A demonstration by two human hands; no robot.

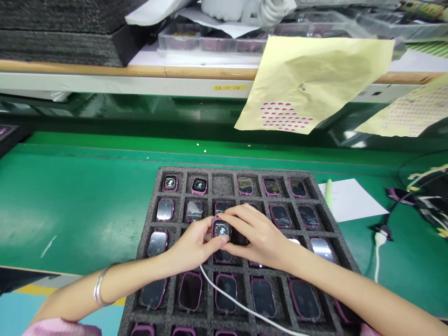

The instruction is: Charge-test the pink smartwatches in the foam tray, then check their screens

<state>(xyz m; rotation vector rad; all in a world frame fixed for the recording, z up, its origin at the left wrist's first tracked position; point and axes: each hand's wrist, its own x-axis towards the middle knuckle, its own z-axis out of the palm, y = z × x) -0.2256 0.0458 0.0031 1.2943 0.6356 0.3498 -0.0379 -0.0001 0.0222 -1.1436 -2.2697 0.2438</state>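
Between my two hands is a purple-framed smartwatch (pixel 221 228) with its screen lit, held above a grey foam tray (pixel 222 185). My left hand (pixel 196 242) grips its left side, with the thumb at the lower edge of the screen. On its right side, the fingers of my right hand (pixel 257 233) close around the top and lower corners. A white cable (pixel 241 305) runs from under my left hand across the tray. In the back row, two more smartwatches (pixel 170 183) show lit faces; the others in the tray have dark or reflecting screens.
The tray rests on a green workbench (pixel 87 200). Right of it lie a white paper (pixel 357 200), a green pen (pixel 328 193) and a white plug (pixel 381 237) among black cables. Yellow sheets (pixel 315 79) hang from the shelf edge (pixel 140 81). Black foam blocks (pixel 59 46) sit on the shelf.
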